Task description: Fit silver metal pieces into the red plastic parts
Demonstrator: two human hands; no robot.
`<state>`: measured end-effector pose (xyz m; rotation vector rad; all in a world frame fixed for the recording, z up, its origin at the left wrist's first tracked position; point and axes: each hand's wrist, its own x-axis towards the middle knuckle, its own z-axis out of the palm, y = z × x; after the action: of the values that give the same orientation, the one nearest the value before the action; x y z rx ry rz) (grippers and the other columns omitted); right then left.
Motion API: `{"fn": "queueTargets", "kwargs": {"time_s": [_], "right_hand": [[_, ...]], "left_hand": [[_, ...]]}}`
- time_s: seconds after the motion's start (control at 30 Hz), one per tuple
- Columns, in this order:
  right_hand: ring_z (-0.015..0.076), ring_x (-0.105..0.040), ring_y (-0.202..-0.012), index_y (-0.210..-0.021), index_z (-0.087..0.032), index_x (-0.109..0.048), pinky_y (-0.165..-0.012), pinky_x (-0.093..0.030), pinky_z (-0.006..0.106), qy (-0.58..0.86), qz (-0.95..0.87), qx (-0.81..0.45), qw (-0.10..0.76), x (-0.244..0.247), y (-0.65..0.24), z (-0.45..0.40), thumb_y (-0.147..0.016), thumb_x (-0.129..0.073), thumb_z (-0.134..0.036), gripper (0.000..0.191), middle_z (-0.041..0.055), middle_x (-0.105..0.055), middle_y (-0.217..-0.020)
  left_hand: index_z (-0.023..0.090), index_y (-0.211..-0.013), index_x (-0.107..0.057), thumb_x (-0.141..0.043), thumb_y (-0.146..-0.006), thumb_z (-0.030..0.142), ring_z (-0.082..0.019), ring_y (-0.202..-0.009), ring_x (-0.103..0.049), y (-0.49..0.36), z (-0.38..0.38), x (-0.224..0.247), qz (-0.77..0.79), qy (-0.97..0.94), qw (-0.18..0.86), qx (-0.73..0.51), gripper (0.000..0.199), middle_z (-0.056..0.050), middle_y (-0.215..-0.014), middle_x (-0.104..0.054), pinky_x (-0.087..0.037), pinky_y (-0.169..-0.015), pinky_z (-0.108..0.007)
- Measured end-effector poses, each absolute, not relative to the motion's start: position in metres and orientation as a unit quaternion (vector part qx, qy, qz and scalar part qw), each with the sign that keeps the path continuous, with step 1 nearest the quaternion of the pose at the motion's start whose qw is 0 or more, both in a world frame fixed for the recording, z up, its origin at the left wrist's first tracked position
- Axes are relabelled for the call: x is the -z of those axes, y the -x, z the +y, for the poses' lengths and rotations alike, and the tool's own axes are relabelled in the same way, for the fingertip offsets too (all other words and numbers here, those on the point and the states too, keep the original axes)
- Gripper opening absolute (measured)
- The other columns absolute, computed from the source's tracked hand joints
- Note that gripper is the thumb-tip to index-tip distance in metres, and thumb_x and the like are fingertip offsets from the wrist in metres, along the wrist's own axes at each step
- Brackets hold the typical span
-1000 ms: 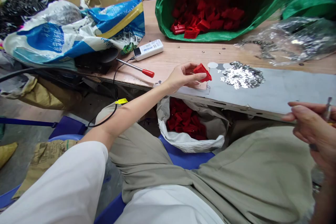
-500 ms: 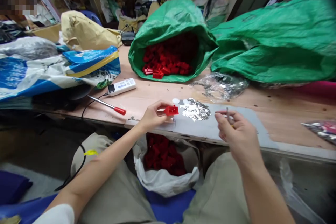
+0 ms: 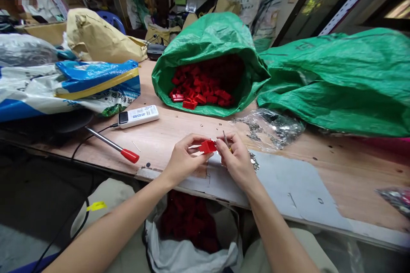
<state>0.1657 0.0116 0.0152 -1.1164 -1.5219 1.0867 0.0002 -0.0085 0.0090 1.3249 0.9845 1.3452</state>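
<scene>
My left hand [image 3: 185, 158] holds a small red plastic block [image 3: 207, 147] between thumb and fingers above the table's front edge. Fingers closed, my right hand [image 3: 235, 155] grips a thin metal tool [image 3: 225, 138] that points upward, and its fingertips meet the block's right side. A pile of small silvery metal pieces [image 3: 254, 161] lies on the grey sheet [image 3: 288, 179], partly hidden by my right hand. Whether a small piece is pinched in my right fingertips is too small to tell.
A green sack [image 3: 214, 30] full of red blocks lies open behind my hands, beside another green sack [image 3: 339, 81]. At left are a red-handled screwdriver [image 3: 130, 155] and a white device [image 3: 138, 117]. Below the edge hangs a white bag [image 3: 188, 256] of red blocks. A person sits far left.
My right hand has moved left, from beside the metal pieces to the red block, still with the tool. The camera view has shifted; my left hand keeps the block.
</scene>
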Motion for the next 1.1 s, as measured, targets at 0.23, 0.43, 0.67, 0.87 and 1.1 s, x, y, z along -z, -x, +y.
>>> {"fn": "queueTargets", "kwargs": {"time_s": [0.23,0.43,0.67,0.87,1.1], "right_hand": [[0.0116,-0.040,-0.050,-0.098,-0.026,-0.049,-0.044,-0.033,0.024,0.441,-0.617,-0.456,0.465,-0.011,-0.181,0.001,-0.095,-0.057,-0.047,0.023,-0.0033,-0.051,-0.073],[0.0154,-0.051,-0.055,-0.104,-0.027,-0.048,-0.051,-0.039,0.028,0.465,-0.697,-0.293,0.460,-0.009,-0.189,-0.005,-0.098,-0.051,-0.035,0.011,-0.0004,-0.057,-0.077],[0.0206,-0.061,-0.064,-0.108,-0.029,-0.047,-0.057,-0.043,0.031,0.457,-0.732,-0.275,0.423,-0.006,-0.192,-0.007,-0.096,-0.052,-0.031,0.013,0.0030,-0.067,-0.083],[0.0118,-0.040,-0.046,-0.108,-0.028,-0.048,-0.044,-0.031,0.023,0.437,-0.647,-0.461,0.421,-0.015,-0.192,-0.009,-0.095,-0.057,-0.041,0.021,-0.0055,-0.052,-0.063],[0.0020,-0.010,-0.040,-0.101,-0.025,-0.052,-0.034,-0.010,0.014,0.386,-0.437,-0.750,0.311,-0.029,-0.197,-0.012,-0.084,-0.072,-0.053,0.038,-0.0097,-0.047,-0.061]], "left_hand": [[0.022,-0.098,-0.071,-0.077,-0.077,0.020,-0.019,-0.102,-0.069,-0.007,-0.008,-0.009,0.375,-0.576,0.480,-0.545,0.022,-0.004,-0.104,-0.071,-0.059,-0.090,-0.033],[0.021,-0.098,-0.070,-0.073,-0.077,0.011,-0.019,-0.106,-0.067,-0.015,-0.011,-0.007,0.337,-0.610,0.448,-0.560,0.023,-0.005,-0.108,-0.070,-0.056,-0.097,-0.033],[0.024,-0.099,-0.071,-0.070,-0.077,0.006,-0.019,-0.107,-0.067,-0.015,-0.010,-0.004,0.341,-0.638,0.404,-0.560,0.029,-0.004,-0.108,-0.071,-0.057,-0.095,-0.035],[0.027,-0.101,-0.072,-0.069,-0.077,0.003,-0.020,-0.105,-0.069,-0.012,-0.011,-0.008,0.327,-0.678,0.346,-0.560,0.034,-0.004,-0.108,-0.073,-0.057,-0.093,-0.037],[0.030,-0.105,-0.072,-0.071,-0.078,0.005,-0.021,-0.106,-0.070,-0.009,-0.016,-0.011,0.308,-0.678,0.347,-0.570,0.038,-0.003,-0.110,-0.075,-0.059,-0.091,-0.038]]}}
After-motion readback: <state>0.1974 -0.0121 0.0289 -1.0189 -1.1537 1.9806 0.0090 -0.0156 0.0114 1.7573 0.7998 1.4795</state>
